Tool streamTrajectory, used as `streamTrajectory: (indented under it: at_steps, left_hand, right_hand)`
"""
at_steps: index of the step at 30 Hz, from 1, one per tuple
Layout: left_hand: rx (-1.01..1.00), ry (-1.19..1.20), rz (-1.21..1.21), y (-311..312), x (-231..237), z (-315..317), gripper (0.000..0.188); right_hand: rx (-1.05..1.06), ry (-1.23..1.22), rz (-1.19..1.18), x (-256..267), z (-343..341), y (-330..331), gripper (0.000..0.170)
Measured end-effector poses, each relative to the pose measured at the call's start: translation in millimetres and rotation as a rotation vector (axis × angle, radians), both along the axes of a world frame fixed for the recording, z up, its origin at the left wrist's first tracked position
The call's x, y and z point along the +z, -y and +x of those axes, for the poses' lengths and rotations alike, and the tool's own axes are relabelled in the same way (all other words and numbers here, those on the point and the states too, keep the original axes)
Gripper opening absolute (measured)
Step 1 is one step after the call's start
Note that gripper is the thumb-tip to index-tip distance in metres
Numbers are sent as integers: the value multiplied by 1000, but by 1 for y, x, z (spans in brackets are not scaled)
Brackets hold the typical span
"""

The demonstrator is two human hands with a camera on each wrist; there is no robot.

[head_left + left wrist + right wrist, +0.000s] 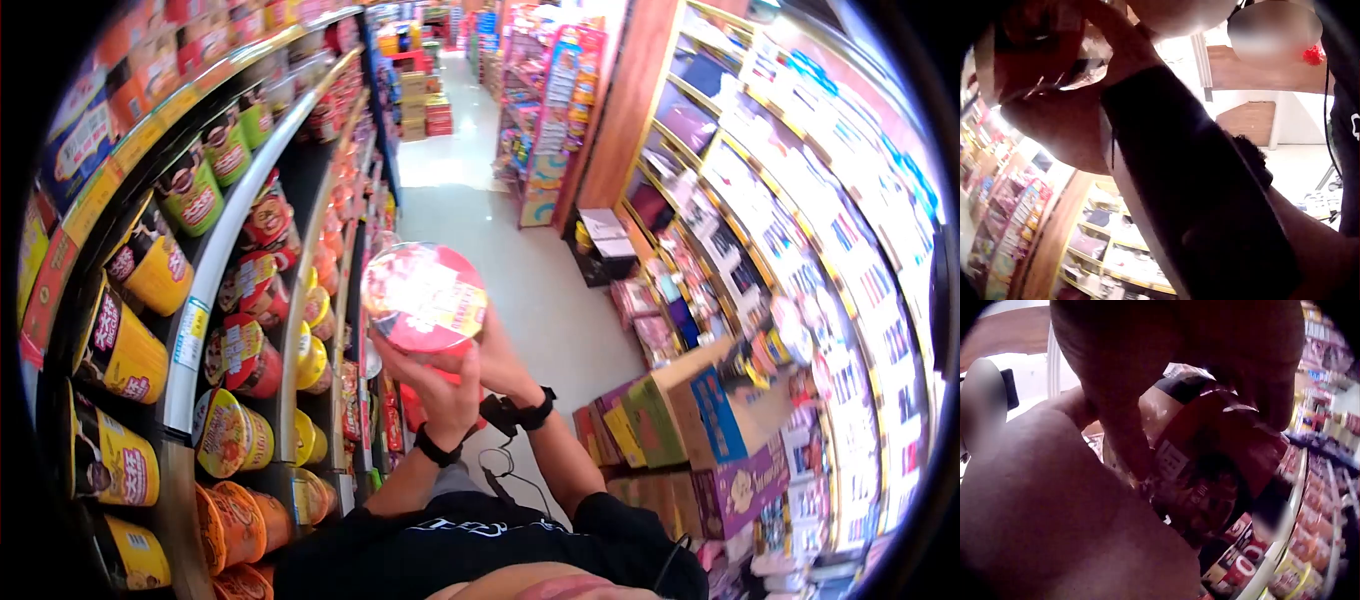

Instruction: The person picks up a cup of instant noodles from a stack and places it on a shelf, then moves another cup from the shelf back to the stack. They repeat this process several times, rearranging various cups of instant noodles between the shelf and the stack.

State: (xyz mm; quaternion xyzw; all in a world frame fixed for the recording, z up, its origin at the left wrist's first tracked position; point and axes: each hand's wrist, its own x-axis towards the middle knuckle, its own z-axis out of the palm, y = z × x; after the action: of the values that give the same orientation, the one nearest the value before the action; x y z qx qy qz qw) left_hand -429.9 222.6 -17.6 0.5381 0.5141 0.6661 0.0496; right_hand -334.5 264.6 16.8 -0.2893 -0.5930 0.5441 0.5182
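Note:
A large red instant noodle cup with a round, glare-covered lid is held up in front of the body, beside the left shelf. My left hand grips its near side, thumb pointing upward. On the right, my right hand holds the same cup, fingers partly hidden behind it. The right wrist view shows the cup's dark red side with a printed label, close to the fingers. Both wrists wear black straps. In the left wrist view the cup is partly cut off at the upper left.
Shelves of noodle cups line the left, with a silver price rail along one edge. To the right stand cardboard boxes and a goods shelf. A pale aisle floor runs ahead past a snack rack.

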Motion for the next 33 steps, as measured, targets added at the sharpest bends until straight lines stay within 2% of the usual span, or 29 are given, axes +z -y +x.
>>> streamTrajectory:
  at_steps: [2,4,5,7,10,11,14,19,22,24,25,28,29,30,33]
  left_hand:
    - [-188,5,-41,29,3,39,119]
    - [-536,365,-54,63,11,90,121]
    - [-597,345,-87,77,7,105,121]
    - [-571,43,-47,111,-3,140,124]
    - [-697,-102,-25,163,4,182,126]
    - [-772,-100,-53,178,3,193,128]
    - [-910,-173,-37,206,-11,224,128]
    - [-1207,-113,-114,241,-16,269,126]
    - [-1302,-77,-130,253,-26,300,125]
    - [-1338,-104,-149,260,-25,321,123]
    - [-1348,-133,-169,264,-23,333,122]
    - [-1471,-70,-208,271,-15,377,122]
    - [-1471,-74,-175,277,-9,391,114]
    - [-1453,-104,-161,278,-9,409,120]
    - [-1445,-121,-127,291,3,462,119]
  right_hand:
    - [-175,-54,28,-3,49,40,107]
    - [-262,-131,20,-7,96,86,101]
    - [-333,-95,24,-9,118,109,99]
    - [-466,-74,27,-12,158,160,94]
    - [-669,-74,16,-20,204,225,96]
    - [-697,-177,14,-17,217,246,97]
    - [-882,-119,65,-9,245,300,100]
    - [-1085,-180,44,-23,276,356,96]
    - [-1208,-140,78,-29,300,377,91]
    - [-1275,-112,3,-30,317,390,93]
    - [-1261,-249,15,-28,325,392,93]
    - [-1345,-256,-21,-29,363,406,91]
    - [-1374,-227,-27,-27,378,409,89]
    - [-1392,-251,-62,-22,391,414,87]
    - [-1544,-54,-45,-5,436,429,83]
